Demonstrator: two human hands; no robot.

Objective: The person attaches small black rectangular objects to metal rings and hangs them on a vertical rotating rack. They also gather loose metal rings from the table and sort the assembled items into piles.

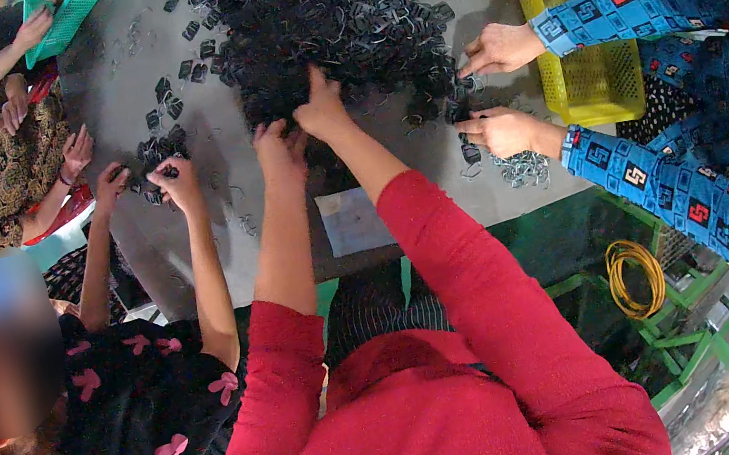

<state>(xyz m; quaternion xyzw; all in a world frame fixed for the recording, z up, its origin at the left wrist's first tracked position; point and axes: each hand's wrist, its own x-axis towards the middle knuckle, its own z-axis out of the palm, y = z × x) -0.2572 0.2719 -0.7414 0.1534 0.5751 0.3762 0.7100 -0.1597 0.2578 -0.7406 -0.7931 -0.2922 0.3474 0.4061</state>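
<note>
Grey bench [163, 59], near edge just below the pile; bare strip of bench left of pile, yellow basket [586, 84] right of pile. Pile of small black clips [319, 13]: tangled loops, heaped at bench centre, strays scattered round it. Left hand [279, 150] at pile's near edge, grip unclear. Right hand [323, 109] pinching clips at pile's near edge.

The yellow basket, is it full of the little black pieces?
No, the yellow basket looks empty inside, while the black pieces lie heaped on the grey table.
</note>
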